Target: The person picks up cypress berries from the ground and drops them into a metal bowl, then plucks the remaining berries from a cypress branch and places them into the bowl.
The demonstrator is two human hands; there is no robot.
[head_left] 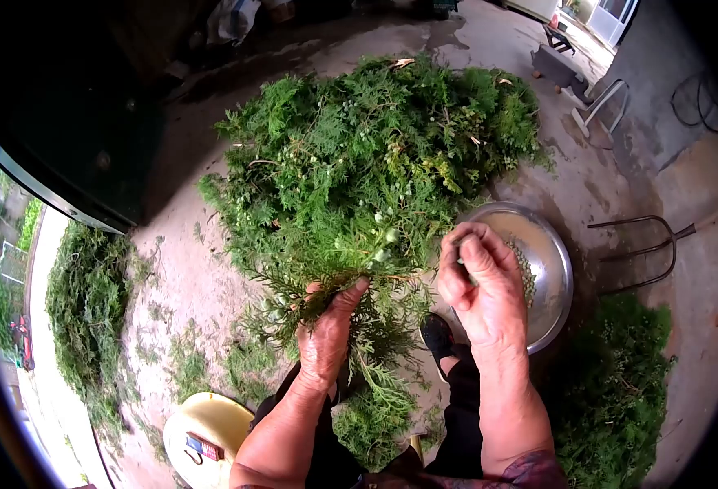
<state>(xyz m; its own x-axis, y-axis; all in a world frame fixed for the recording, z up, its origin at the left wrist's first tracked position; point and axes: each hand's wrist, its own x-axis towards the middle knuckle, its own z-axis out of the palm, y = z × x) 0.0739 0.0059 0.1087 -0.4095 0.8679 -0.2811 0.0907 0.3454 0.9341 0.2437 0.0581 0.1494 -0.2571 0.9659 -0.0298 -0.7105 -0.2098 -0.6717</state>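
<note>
My left hand (326, 326) is closed round a leafy green sprig (293, 297) that bears pale green cones. To the right, my right hand (481, 281) has its fingers curled together, and what they hold, if anything, is hidden. Beneath and behind that hand lies a round metal bowl (556, 265) with small pale green pieces in it. Just ahead of both hands, a large heap of green branches (375, 147) with more pale cones covers the floor.
More greenery lies at the left (88, 301) and lower right (620, 391). A yellow stool (181, 432) stands lower left with a small packet on it. A metal fork (669, 244) lies right of the bowl. My shoe (436, 342) is beside the bowl.
</note>
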